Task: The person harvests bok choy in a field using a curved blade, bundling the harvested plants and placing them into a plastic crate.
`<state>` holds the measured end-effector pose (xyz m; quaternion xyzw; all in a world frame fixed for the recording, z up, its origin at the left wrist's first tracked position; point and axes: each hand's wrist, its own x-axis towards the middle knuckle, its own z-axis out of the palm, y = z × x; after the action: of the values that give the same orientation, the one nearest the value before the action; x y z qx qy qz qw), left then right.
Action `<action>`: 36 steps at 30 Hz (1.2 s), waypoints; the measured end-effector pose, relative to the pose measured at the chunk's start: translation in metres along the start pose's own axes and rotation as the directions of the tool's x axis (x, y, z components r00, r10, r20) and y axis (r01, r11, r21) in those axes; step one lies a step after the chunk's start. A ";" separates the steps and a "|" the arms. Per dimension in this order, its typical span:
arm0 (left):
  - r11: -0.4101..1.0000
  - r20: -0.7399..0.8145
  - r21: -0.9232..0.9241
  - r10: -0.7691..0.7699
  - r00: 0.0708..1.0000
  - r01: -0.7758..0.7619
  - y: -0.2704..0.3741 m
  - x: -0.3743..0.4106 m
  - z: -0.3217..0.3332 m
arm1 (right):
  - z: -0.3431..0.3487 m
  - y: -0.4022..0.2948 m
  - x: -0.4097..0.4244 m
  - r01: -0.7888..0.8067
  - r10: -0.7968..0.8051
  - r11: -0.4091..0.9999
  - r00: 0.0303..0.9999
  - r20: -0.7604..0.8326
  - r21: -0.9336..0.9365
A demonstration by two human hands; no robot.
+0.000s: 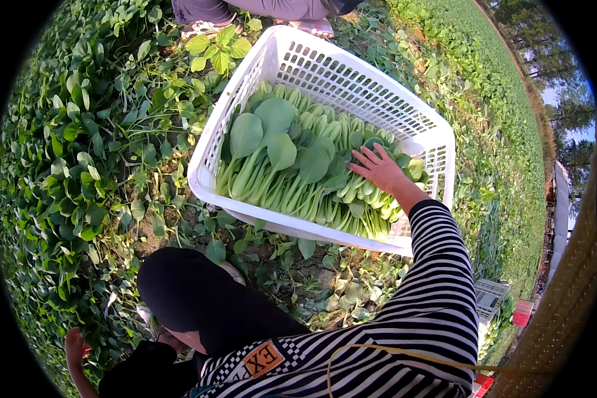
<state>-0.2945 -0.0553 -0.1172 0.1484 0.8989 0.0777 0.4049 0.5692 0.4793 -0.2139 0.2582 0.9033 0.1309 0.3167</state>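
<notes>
A white plastic crate [298,220] stands tilted in view, filled with bundled rows of green leafy vegetables, bok choy by their look [298,186]. Inside it, towards its right side, my right hand [378,171] lies palm down on the leaves with its fingers spread, gripping nothing. My left hand [74,344] is low at the far left, over the leafy plants and away from the crate. Its fingers look curled, and a small red thing shows beside them; whether it is held is unclear.
Another person [278,7] is close behind the crate's far side. Dense leafy crops [74,164] grow on the left. Loose leaves and low plants cover the soil between my knees and the crate. Further right are a grey crate [491,293] and a red crate [523,312].
</notes>
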 end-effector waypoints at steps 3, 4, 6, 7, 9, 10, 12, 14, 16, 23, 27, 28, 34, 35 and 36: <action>0.996 -0.034 -0.074 -0.059 0.998 0.056 -0.019 -0.018 -0.013 | 0.034 -0.013 0.014 -0.017 0.016 0.999 1.000 0.021 0.043; 0.992 -0.047 -0.106 -0.078 0.996 0.072 -0.029 -0.026 -0.014 | 0.042 -0.018 0.018 -0.020 0.018 0.999 0.999 0.048 0.045; 0.980 -0.068 -0.176 -0.109 0.992 0.096 -0.051 -0.043 -0.016 | 0.051 -0.023 0.025 -0.021 0.023 0.999 0.999 -0.033 0.050; 0.973 -0.078 -0.205 -0.121 0.990 0.103 -0.062 -0.050 -0.013 | 0.052 -0.024 0.026 -0.012 0.016 0.998 0.997 -0.073 0.056; 0.960 -0.086 -0.257 -0.137 0.987 0.111 -0.087 -0.063 -0.001 | 0.047 -0.020 0.025 -0.014 0.012 0.998 1.000 0.028 0.063; 0.954 -0.085 -0.275 -0.145 0.986 0.117 -0.098 -0.070 0.006 | 0.041 -0.017 0.023 0.007 -0.010 0.999 0.995 0.097 0.034; 0.944 -0.078 -0.303 -0.158 0.984 0.128 -0.118 -0.080 0.021 | 0.026 -0.006 0.011 0.010 -0.011 0.999 1.000 0.013 0.045; 0.934 -0.074 -0.329 -0.170 0.983 0.137 -0.134 -0.088 0.035 | 0.009 0.003 -0.002 -0.004 0.003 0.999 0.999 0.034 0.034; 0.929 -0.063 -0.339 -0.179 0.982 0.147 -0.145 -0.095 0.045 | -0.007 0.012 -0.015 -0.078 0.079 0.997 0.995 0.056 -0.011; 0.928 -0.004 -0.340 -0.162 0.987 0.151 -0.153 -0.090 0.070 | -0.043 0.044 -0.057 -0.434 0.457 0.883 0.883 0.111 -0.181; 0.930 0.015 -0.344 -0.136 0.991 0.133 -0.155 -0.081 0.079 | -0.056 0.051 -0.089 -0.738 0.766 0.642 0.625 -0.148 0.209; 0.930 0.014 -0.346 -0.124 0.992 0.121 -0.154 -0.080 0.080 | -0.059 0.048 -0.093 -0.721 0.793 0.603 0.589 -0.156 0.341; 0.904 -0.005 -0.411 0.124 0.992 -0.115 -0.132 -0.075 0.089 | -0.099 -0.015 -0.069 -0.331 0.623 0.363 0.782 0.038 0.871; 0.889 -0.014 -0.421 0.189 0.982 -0.177 -0.129 -0.075 0.092 | -0.115 -0.024 -0.062 -0.269 0.581 0.341 0.814 0.022 0.901; 0.873 -0.031 -0.429 0.243 0.970 -0.232 -0.128 -0.077 0.097 | -0.134 -0.032 -0.054 -0.149 0.555 0.403 0.824 -0.112 0.903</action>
<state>-0.1998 -0.1997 -0.1601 0.1656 0.8296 0.3210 0.4258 0.5069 0.4135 -0.0969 0.5378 0.8079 -0.2259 -0.0836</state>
